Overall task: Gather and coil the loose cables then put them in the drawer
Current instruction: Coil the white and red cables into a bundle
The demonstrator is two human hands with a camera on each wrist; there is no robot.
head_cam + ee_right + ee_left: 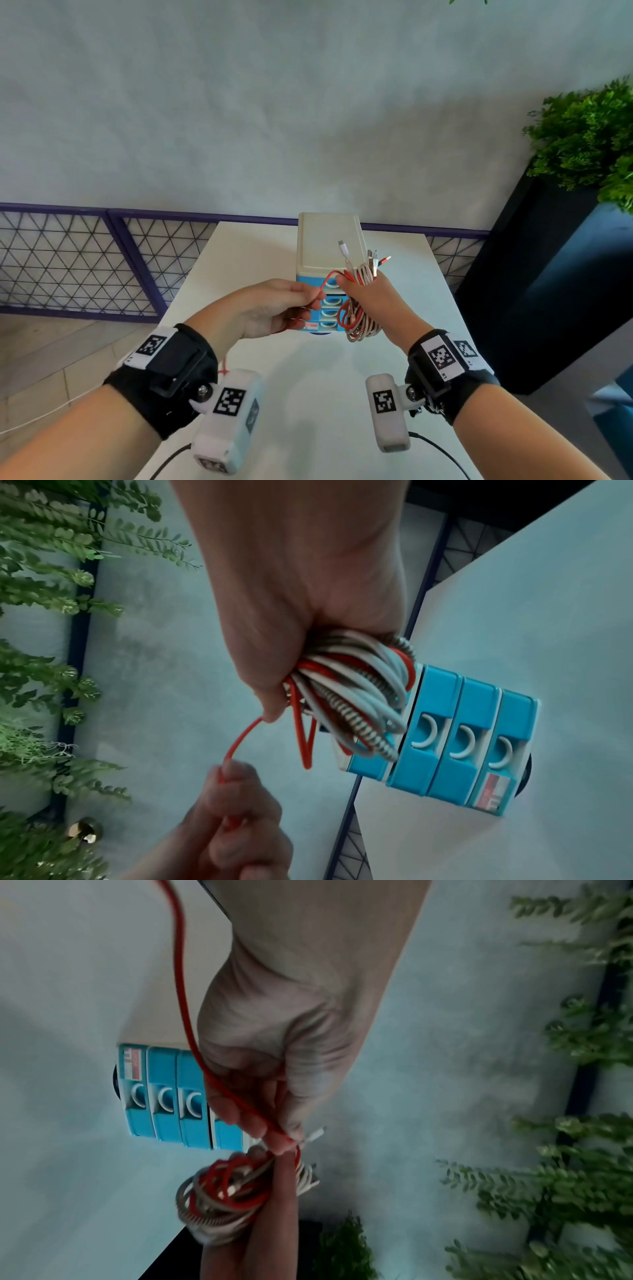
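My right hand (368,291) grips a coiled bundle of red, white and braided cables (356,318), seen close as the bundle (356,693) in the right wrist view, with plug ends sticking up above the fist. A loose red cable (320,291) runs from that bundle to my left hand (274,308), which pinches it between thumb and fingers; in the left wrist view the red cable (185,1010) trails down past the palm. Both hands are held above the white table (308,377), just in front of a small drawer unit (327,246) with blue drawers, all pushed in.
A purple mesh railing (102,260) runs behind the table. A dark planter with green foliage (589,144) stands at the right. The red cable's tail hangs off the table's left edge near my left wrist. A white cord (37,416) lies on the floor at left.
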